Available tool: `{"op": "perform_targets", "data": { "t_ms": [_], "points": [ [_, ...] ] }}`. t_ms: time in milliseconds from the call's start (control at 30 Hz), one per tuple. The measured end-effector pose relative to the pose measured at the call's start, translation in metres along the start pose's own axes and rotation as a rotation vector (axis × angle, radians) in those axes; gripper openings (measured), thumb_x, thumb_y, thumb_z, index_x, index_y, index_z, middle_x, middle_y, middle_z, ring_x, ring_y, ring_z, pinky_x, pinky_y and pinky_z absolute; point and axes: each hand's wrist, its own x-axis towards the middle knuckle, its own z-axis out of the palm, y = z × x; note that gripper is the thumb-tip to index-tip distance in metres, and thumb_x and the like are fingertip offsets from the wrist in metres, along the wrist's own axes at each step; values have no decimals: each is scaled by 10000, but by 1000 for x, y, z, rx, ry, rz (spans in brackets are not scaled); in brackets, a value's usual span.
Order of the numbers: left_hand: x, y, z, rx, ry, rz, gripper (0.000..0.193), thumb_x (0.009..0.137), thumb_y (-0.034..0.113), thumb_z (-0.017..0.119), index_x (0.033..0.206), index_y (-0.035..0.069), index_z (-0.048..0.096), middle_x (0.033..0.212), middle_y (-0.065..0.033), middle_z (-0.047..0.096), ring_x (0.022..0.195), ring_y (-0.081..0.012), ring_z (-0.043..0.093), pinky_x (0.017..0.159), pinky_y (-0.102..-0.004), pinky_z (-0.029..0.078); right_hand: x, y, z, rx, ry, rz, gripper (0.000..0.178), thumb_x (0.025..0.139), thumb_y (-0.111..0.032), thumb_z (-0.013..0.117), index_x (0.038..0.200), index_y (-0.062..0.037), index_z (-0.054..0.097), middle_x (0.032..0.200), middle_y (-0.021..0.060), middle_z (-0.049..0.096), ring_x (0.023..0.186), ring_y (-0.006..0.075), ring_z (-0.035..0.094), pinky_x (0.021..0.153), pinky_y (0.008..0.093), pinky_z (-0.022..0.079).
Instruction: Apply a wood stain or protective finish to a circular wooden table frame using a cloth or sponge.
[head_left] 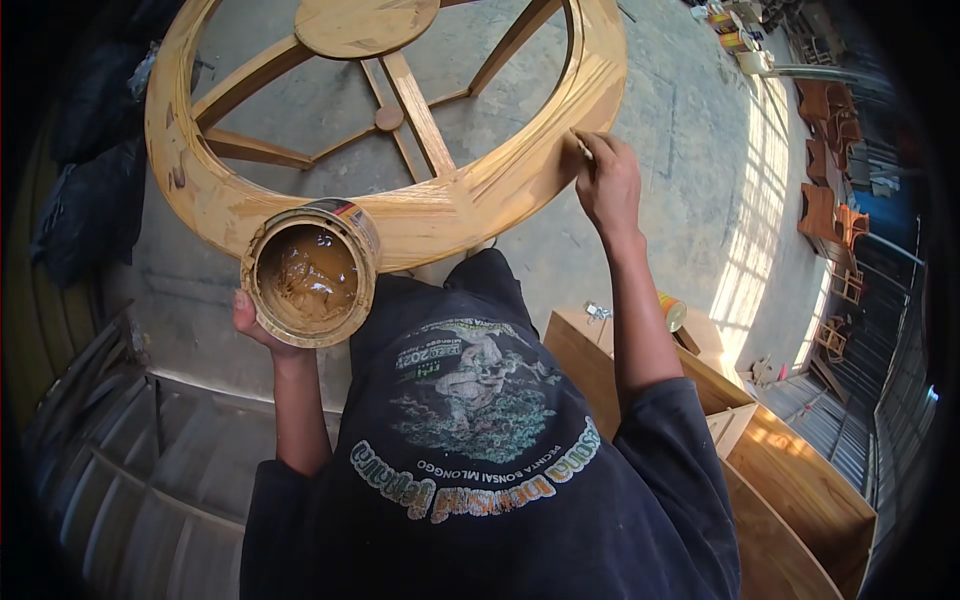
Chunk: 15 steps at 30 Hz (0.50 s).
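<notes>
Fingers of my right hand (608, 180) pinch a small spatula (581, 146) flat against the round wooden frame (420, 215) at its rim, while my left hand (258, 322) cups the open putty can (310, 272) close below it for dipping.

The large round pale wooden frame with spokes (420, 215) stands on the grey concrete floor (690, 150), ahead of the person. The open round metal tin of brown paste (310, 272) sits in the left hand (258, 325), just before the frame's near rim. The right hand (607, 185) rests on that rim, further right. Light wooden boxes (720, 400) stand behind, at the person's right.
</notes>
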Motion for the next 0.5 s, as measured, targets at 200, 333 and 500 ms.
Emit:
{"op": "perform_targets", "data": {
  "t_ms": [200, 333, 500],
  "points": [
    [3, -9, -22, 29, 2, 33, 784, 840, 545, 369, 1357, -41, 430, 1318, -241, 507, 1194, -371, 526, 1020, -500, 438, -2, -31, 26, -256, -106, 210, 154, 796, -50, 619, 929, -20, 690, 824, 148, 669, 798, 338, 629, 711, 424, 455],
    [6, -13, -19, -38, 35, 21, 784, 845, 542, 365, 1364, -43, 419, 1329, -241, 497, 1210, -367, 515, 1031, -488, 427, -42, -84, 27, -181, -81, 87, 230, 724, -9, 611, 934, -59, 688, 861, 106, 664, 810, 262, 603, 710, 383, 384],
    [2, -3, 0, -59, 63, 30, 784, 845, 544, 360, 1368, -37, 418, 1340, -236, 489, 1224, -367, 502, 1043, -478, 417, -53, -85, -5, 179, -315, -14, 171, 752, -10, 647, 917, -29, 687, 823, 109, 674, 785, 298, 617, 693, 375, 448]
  ]
}}
